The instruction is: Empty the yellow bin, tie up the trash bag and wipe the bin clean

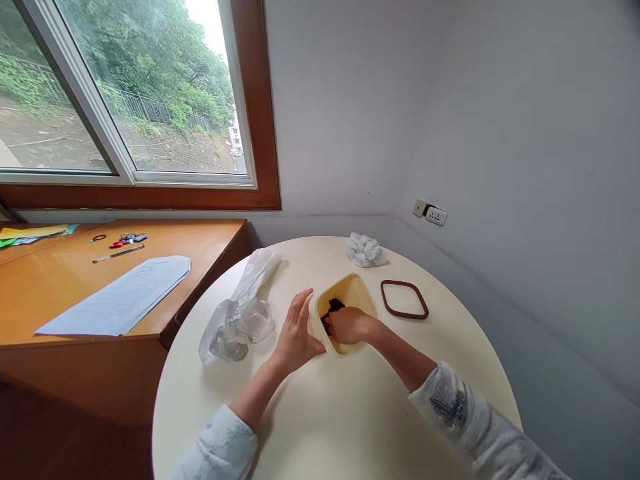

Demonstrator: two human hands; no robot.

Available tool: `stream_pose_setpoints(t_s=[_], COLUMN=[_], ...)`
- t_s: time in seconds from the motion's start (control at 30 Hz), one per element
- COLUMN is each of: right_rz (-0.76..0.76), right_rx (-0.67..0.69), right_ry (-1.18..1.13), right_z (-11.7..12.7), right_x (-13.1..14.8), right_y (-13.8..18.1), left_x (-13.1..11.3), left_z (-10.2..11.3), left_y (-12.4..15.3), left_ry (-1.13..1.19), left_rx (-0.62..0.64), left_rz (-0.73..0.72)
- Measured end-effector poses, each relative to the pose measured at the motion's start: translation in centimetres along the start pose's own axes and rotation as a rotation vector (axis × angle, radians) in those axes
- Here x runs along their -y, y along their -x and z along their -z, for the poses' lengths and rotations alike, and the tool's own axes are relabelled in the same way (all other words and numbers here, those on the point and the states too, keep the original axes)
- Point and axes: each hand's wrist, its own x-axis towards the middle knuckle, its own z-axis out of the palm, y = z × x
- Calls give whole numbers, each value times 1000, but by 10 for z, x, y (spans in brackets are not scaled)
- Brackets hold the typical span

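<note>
A cream plastic container [356, 291] stands in the middle of a round white table [320, 413]. My left hand [296, 332] lies flat against its left wall, fingers stretched out, steadying it. My right hand [349, 325] reaches down inside the container, fingers closed on a dark cloth [332, 309] that lies at the bottom. The fingertips are hidden by the cloth and the container's wall.
A brown-rimmed lid [404, 299] lies right of the container. A crumpled clear plastic bag [241, 312] sits to the left, a white crumpled wad [366, 250] behind. A wooden desk [75, 333] with papers and pens stands left, under a window. A wall socket [435, 215] is near.
</note>
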Motion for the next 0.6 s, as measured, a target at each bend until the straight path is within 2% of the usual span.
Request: stream_pose_setpoints(t_s=[0.17, 0.43, 0.6], right_rz=[-8, 48, 102], right_rx=[-9, -171, -210], right_ry=[-16, -99, -165], right_z=[7, 7, 9], right_x=[-2, -9, -11], right_y=[26, 76, 96], left_x=[0, -3, -7], left_z=[0, 3, 6], left_y=[0, -3, -5], left_ry=[19, 49, 72], left_rx=[4, 6, 18], left_rz=[-5, -1, 18])
